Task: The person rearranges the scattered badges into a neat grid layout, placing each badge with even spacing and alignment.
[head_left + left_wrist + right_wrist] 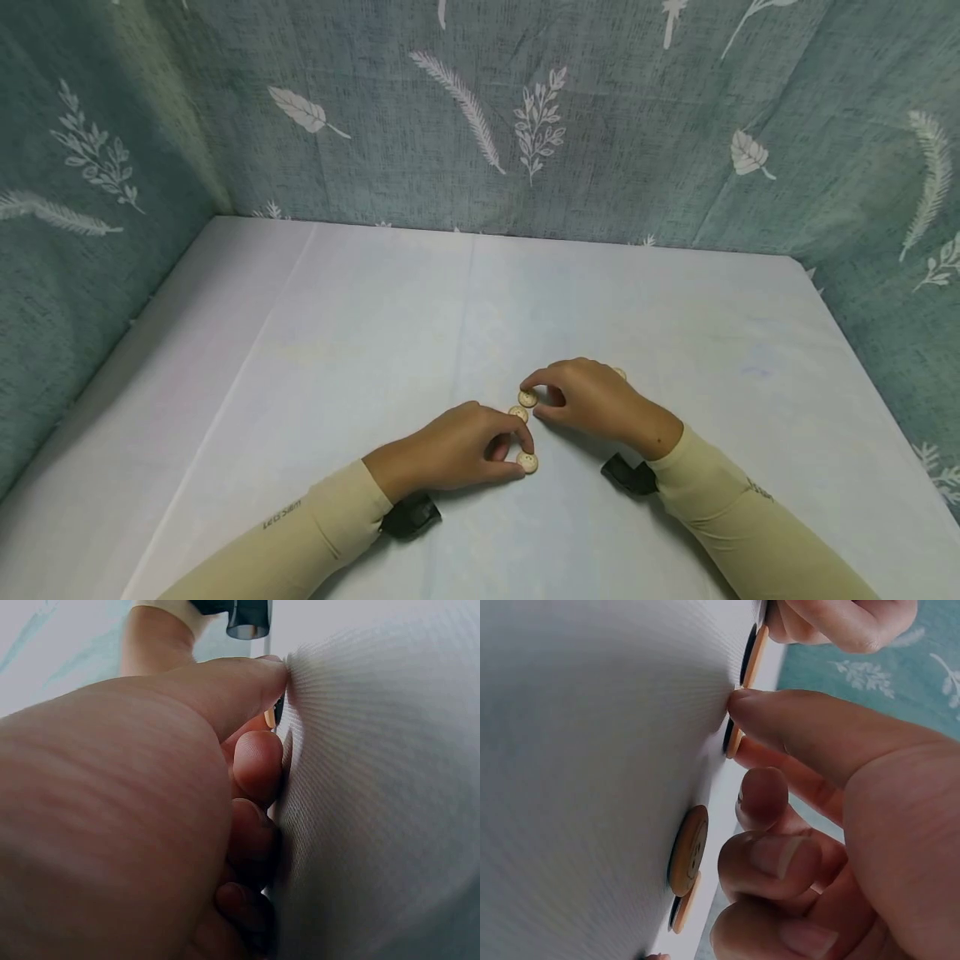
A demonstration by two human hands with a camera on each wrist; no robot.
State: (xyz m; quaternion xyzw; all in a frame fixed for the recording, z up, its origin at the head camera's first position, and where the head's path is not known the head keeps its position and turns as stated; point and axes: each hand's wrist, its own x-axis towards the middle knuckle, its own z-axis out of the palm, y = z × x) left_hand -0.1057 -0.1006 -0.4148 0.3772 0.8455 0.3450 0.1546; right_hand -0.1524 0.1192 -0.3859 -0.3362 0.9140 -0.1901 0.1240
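Note:
My left hand pinches a round, pale wooden button by its edge, thumb and forefinger on either side as it lies flat on the white cloth. Just beyond it, my right hand holds another wooden button between thumb and forefinger, also down on the cloth. A third button lies between the two hands, close to the one in the right. In the right wrist view, a button with holes in its face lies past the curled fingers, and one more button is partly behind it.
White cloth covers the table. Green-grey fabric with white leaf prints hangs along the back and both sides. Part of a button shows behind the right hand. A black wrist device sits under the left wrist.

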